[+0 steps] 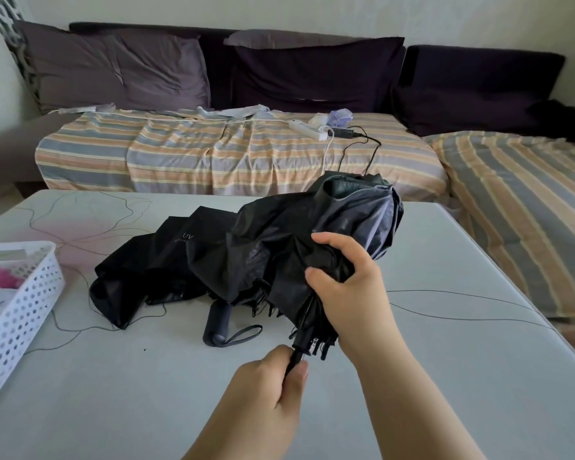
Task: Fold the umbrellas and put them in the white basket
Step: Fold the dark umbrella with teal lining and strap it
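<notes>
I hold a black folding umbrella (332, 224) over the table, its loose canopy pointing up and away. My left hand (266, 390) grips its handle, which is hidden inside the fist. My right hand (349, 287) is wrapped around the gathered canopy just above the ribs. A second black umbrella (153, 267) lies collapsed and unrolled on the table behind, its handle with a wrist strap (218, 325) pointing toward me. The white perforated basket (24, 297) stands at the table's left edge with something pink inside.
The pale table (445, 376) has thin dark line patterns on its top. Behind it runs a sofa with striped covers (213, 151) and dark cushions. A white power strip (307, 129) with cables lies on the sofa seat.
</notes>
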Demonstrator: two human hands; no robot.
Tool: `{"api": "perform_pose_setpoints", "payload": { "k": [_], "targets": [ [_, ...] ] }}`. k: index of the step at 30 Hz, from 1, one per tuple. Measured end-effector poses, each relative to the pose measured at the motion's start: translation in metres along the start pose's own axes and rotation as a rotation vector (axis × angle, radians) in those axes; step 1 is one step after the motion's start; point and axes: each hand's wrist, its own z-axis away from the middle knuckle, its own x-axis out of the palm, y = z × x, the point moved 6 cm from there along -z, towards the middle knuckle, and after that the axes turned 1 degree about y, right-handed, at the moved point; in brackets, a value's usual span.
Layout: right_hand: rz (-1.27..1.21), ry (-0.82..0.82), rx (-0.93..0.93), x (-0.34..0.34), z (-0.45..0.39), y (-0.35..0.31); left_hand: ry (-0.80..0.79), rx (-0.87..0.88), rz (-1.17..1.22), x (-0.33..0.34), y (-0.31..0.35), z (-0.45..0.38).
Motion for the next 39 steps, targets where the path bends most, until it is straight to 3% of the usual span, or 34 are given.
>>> {"api": "perform_pose_setpoints", "payload": {
  "k": [5, 9, 16, 19, 27, 34, 39],
  "targets": [
    [-0.119, 0.045, 0.014, -0.017, -0.005, 0.000, 0.090, -0.132, 0.018, -0.021, -0.009, -0.002],
    [-0.158, -0.056, 0.069, -0.014, -0.001, 0.003, 0.238, -0.250, 0.454, -0.043, -0.030, -0.026],
    [-0.237, -0.201, 0.122, 0.008, 0.008, 0.005, 0.074, -0.346, 0.983, -0.030, -0.035, -0.041],
    [-0.331, -0.193, 0.165, 0.009, 0.007, 0.010, 0.060, -0.262, 1.087, -0.033, -0.029, -0.041],
    [-0.457, -0.216, 0.246, 0.026, 0.012, 0.020, 0.061, -0.118, 0.763, -0.030, -0.019, -0.035],
    [-0.352, -0.378, 0.223, 0.039, 0.019, 0.021, 0.131, -0.058, 0.637, -0.039, -0.018, -0.033],
    [-0.386, -0.365, 0.254, 0.043, 0.021, 0.027, 0.170, 0.029, 0.381, -0.039, -0.014, -0.029]
  ]
}}
